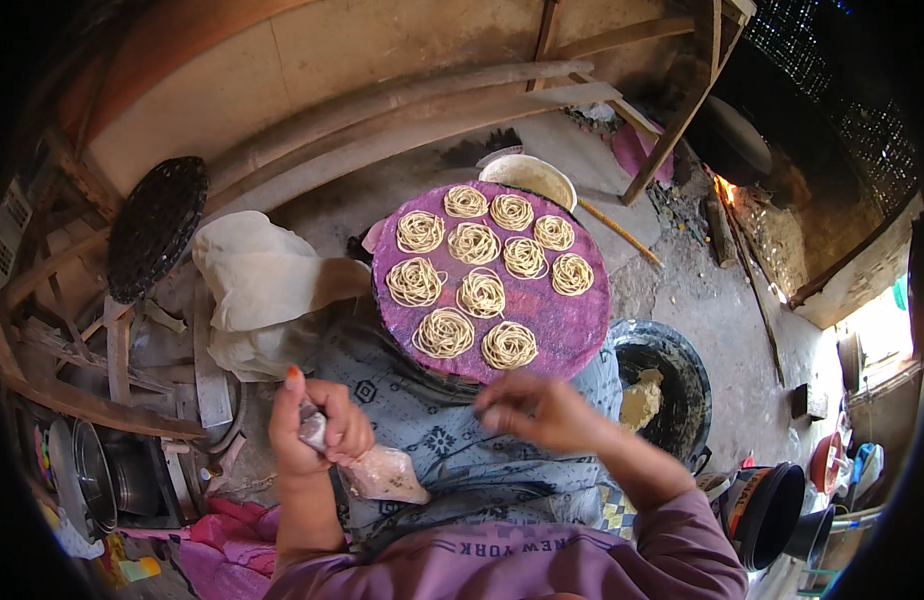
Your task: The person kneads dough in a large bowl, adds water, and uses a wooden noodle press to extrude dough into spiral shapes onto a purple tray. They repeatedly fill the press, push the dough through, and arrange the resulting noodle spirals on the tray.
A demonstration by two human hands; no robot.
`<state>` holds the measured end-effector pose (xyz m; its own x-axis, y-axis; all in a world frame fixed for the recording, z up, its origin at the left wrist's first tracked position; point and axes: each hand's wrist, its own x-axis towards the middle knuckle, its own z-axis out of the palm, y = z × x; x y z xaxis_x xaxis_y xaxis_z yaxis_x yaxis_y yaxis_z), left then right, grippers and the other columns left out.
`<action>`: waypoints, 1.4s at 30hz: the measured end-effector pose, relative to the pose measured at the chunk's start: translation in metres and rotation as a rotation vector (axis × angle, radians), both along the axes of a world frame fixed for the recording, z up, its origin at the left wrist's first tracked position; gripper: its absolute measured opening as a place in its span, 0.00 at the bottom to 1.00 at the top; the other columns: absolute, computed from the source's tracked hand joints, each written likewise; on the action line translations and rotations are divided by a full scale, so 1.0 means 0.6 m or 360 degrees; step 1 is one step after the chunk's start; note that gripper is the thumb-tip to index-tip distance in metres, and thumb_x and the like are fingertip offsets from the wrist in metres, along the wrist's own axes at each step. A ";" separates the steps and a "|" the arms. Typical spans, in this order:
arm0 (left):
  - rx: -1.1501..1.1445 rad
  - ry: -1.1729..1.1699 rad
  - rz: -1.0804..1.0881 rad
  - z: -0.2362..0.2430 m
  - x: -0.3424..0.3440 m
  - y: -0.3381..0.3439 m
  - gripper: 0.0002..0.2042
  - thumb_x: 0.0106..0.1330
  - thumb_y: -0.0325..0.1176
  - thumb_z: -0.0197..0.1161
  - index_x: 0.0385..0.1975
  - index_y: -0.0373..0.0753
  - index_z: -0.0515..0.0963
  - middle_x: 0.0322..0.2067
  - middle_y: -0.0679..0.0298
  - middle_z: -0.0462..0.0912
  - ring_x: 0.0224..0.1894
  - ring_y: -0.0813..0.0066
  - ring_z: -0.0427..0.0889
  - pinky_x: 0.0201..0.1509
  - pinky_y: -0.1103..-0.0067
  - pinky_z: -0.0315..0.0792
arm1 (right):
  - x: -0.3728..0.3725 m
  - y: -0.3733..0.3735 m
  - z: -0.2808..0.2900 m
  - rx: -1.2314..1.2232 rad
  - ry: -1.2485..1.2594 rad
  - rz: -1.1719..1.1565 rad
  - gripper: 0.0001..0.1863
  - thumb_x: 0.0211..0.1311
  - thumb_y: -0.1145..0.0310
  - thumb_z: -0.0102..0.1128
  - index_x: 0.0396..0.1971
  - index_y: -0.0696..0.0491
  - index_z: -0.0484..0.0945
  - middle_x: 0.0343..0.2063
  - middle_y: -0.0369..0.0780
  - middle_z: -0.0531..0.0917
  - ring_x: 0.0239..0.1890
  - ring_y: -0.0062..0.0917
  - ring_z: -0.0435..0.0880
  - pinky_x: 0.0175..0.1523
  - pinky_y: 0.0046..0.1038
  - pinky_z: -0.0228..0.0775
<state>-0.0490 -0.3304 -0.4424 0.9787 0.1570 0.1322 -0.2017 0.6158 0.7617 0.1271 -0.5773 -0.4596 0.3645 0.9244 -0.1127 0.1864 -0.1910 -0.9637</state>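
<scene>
My left hand (317, 425) grips a pale, pinkish bag (382, 470) by its narrow upper end, and the filled lower part sags to the right over my patterned grey-blue lap cloth. Just below the round purple sheet (542, 330), my right hand (527, 410) is slightly blurred, fingers loosely bent and apart, with nothing visible in them. The sheet carries several coiled nests of thin, pale strands (418, 282), spread across it.
A pale bowl (552, 175) sits behind the sheet; cream fabric (252, 270) lies to the left. At right are a dark basin with pale dough (662, 420), a rod (622, 235), buckets (767, 515) and a burning fire (724, 192). A black perforated tray (157, 225) stands upper left.
</scene>
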 end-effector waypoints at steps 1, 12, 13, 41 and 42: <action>-0.0010 0.0009 -0.0036 0.000 0.003 -0.004 0.33 0.73 0.59 0.32 0.12 0.39 0.63 0.05 0.63 0.63 0.06 0.73 0.59 0.13 0.77 0.57 | 0.033 0.019 0.005 0.0048 -0.0539 -0.0215 0.11 0.57 0.70 0.66 0.40 0.55 0.81 0.43 0.42 0.81 0.46 0.34 0.80 0.52 0.37 0.72; -0.0027 -0.0056 -0.0138 -0.013 0.012 -0.004 0.33 0.72 0.59 0.37 0.13 0.36 0.65 0.07 0.60 0.65 0.09 0.74 0.61 0.14 0.78 0.58 | 0.194 0.109 -0.032 -0.0162 -0.2224 -0.0226 0.06 0.53 0.67 0.66 0.32 0.46 0.85 0.40 0.34 0.77 0.45 0.29 0.72 0.53 0.34 0.61; -0.0069 -0.0079 -0.0136 -0.015 0.012 -0.002 0.33 0.72 0.59 0.37 0.13 0.36 0.65 0.08 0.60 0.65 0.09 0.74 0.61 0.14 0.78 0.58 | 0.194 0.112 -0.033 -0.0184 -0.2226 -0.0206 0.05 0.54 0.67 0.65 0.32 0.46 0.85 0.40 0.34 0.77 0.46 0.29 0.72 0.53 0.34 0.60; -0.0059 -0.0027 -0.0100 -0.014 0.005 -0.008 0.33 0.72 0.58 0.38 0.12 0.36 0.65 0.07 0.60 0.64 0.08 0.74 0.59 0.13 0.78 0.57 | 0.165 0.109 -0.052 -0.0144 -0.1918 -0.0585 0.07 0.53 0.69 0.64 0.33 0.48 0.83 0.35 0.36 0.77 0.40 0.33 0.74 0.45 0.37 0.62; -0.0024 -0.0015 -0.0076 -0.013 0.005 -0.009 0.32 0.72 0.58 0.36 0.12 0.37 0.64 0.06 0.62 0.63 0.07 0.74 0.58 0.12 0.77 0.56 | 0.165 0.111 -0.048 -0.0086 -0.1906 -0.0601 0.07 0.52 0.69 0.64 0.33 0.47 0.83 0.35 0.36 0.77 0.40 0.33 0.74 0.45 0.37 0.62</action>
<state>-0.0459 -0.3356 -0.4504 0.9839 0.1119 0.1393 -0.1787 0.6364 0.7504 0.2261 -0.5106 -0.4884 0.5043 0.7446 0.4372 0.8627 -0.4569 -0.2170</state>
